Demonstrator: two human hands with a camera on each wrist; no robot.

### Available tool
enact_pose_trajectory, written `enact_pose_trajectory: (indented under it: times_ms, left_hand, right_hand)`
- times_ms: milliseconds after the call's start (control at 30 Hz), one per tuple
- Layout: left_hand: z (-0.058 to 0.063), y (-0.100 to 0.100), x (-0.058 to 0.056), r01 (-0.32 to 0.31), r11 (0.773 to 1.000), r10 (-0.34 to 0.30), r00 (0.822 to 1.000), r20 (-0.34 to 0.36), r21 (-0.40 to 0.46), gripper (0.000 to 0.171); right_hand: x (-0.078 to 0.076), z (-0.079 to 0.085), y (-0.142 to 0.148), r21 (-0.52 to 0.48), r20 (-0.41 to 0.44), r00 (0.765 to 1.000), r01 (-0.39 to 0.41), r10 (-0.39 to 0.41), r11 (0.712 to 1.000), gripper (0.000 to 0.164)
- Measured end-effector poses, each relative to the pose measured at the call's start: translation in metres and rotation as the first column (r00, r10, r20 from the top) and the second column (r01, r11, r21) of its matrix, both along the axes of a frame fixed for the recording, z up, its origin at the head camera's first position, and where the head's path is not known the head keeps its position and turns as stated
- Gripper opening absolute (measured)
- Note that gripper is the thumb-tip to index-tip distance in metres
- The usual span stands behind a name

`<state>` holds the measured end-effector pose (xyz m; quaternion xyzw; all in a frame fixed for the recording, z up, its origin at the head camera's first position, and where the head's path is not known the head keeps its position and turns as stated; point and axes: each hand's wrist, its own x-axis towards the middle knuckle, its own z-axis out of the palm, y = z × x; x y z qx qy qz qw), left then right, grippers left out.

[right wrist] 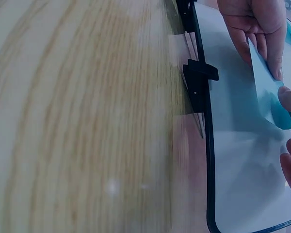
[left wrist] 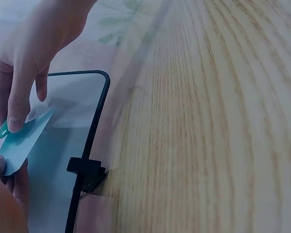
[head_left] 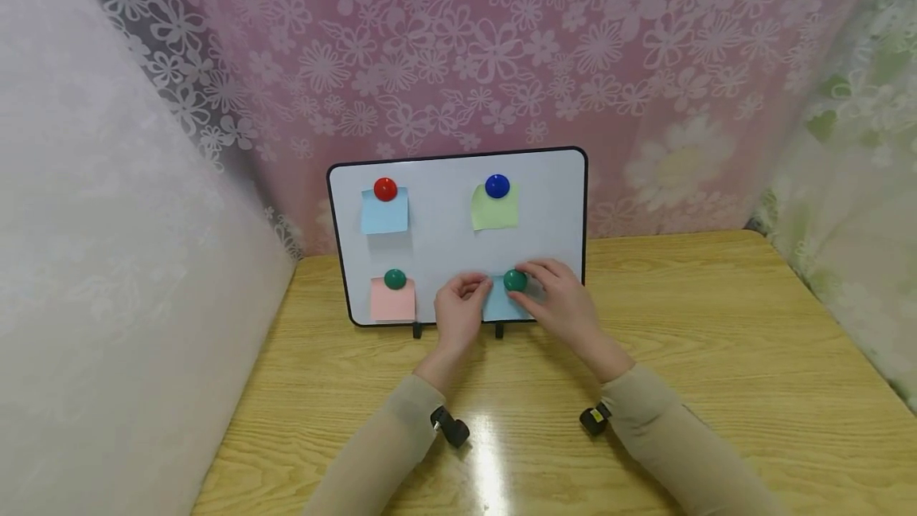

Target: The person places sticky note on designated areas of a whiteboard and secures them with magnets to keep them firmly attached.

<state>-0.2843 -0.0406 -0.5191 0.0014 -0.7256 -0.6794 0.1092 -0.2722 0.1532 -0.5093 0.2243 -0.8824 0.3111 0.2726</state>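
At the lower right of the whiteboard (head_left: 444, 253), my left hand (head_left: 460, 315) pinches the upper left corner of a light blue sticky note (head_left: 501, 308). Thumb and fingertips of my right hand (head_left: 564, 307) grip a round green magnet (head_left: 514, 280) over the note's upper part. Both wrist views show the note's lower edge standing out from the board. In the left wrist view the green magnet (left wrist: 4, 130) shows only partly beside the right hand's fingertips. Whether the magnet touches the board is hidden.
Elsewhere on the board, a red magnet (head_left: 385, 189) holds a blue note (head_left: 384, 215), a blue magnet (head_left: 497, 186) a green note (head_left: 496, 212), and another green magnet (head_left: 395, 279) a pink note (head_left: 392, 302). Black feet (head_left: 499, 330) support the board on the wooden table (head_left: 688, 341), before a floral curtain (head_left: 458, 54).
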Motion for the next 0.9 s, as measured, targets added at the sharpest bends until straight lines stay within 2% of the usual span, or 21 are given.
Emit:
enact_pose_trajectory:
  times_ms: [333, 900]
  left_hand:
    - [0.002, 0.000, -0.003, -0.006, 1.000, 0.006, 1.000, -0.015, -0.019, 0.010]
    - [0.007, -0.004, -0.005, -0.013, 0.999, 0.013, 1.000, -0.007, -0.048, 0.010]
  right_hand:
    - [-0.008, -0.004, -0.007, 0.007, -0.024, 1.000, 0.002, -0.002, 1.000, 0.046]
    - [-0.013, -0.002, -0.017, -0.019, -0.037, 0.999, -0.006, 0.005, 1.000, 0.047]
